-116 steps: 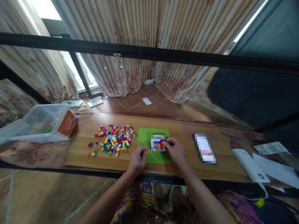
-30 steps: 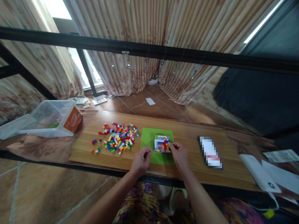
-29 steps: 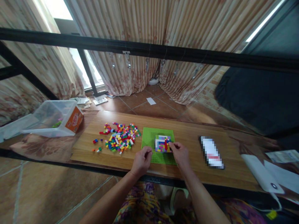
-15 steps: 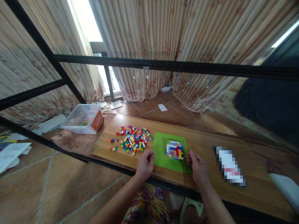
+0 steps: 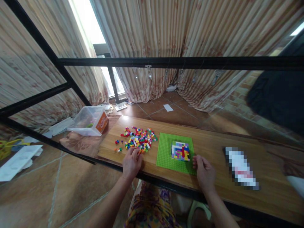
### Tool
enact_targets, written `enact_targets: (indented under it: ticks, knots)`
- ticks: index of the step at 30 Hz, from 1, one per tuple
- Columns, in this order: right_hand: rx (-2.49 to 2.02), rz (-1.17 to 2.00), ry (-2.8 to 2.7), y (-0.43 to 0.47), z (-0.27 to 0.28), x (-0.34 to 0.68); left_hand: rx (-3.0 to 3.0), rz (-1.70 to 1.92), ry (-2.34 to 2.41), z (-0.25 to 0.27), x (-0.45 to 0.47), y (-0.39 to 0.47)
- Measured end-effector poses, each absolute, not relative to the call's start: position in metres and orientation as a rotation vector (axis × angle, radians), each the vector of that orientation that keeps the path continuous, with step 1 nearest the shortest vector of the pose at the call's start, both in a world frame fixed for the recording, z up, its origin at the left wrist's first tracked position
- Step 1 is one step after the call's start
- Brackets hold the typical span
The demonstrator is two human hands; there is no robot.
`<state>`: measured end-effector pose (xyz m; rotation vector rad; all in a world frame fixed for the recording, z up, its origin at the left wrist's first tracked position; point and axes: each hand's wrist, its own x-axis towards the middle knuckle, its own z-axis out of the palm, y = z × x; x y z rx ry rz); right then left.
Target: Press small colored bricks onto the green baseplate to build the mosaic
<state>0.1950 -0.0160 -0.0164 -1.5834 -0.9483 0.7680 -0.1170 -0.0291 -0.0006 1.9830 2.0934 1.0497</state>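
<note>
Left hand: at the near edge of the block pile, fingers bent and bunched close together beside some orange blocks; whether they grip one cannot be told.
Right hand: just beside the right edge of the green baseplate, fingers curled in loosely with the thumb near the forefinger; whether a small block is inside cannot be told.
Block build: on the baseplate, a little right of its middle, squarish, with white along the far left corner, a red strip, and yellow, blue, pink and purple parts; both hands are apart from it.
Green baseplate: flat on the wooden surface, between the pile and the right hand.
Block pile: loose, many-coloured, spread left of the baseplate, with a few stray blocks further left.
Phone: lying at the right, well apart from the baseplate, its screen blurred out.
Clear box: beyond the left end of the surface, orange label on one side, some green and pink inside.
Background: striped curtains behind a dark bar; white paper on the tiled floor.
</note>
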Motion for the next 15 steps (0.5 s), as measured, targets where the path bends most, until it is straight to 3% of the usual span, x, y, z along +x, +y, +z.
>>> enact_targets:
  ticks: [15]
  knots:
    - [-1.621,0.770,-1.029,-0.016,-0.017,0.197,2.208,0.954,2.091,-0.003,-0.106,-0.013]
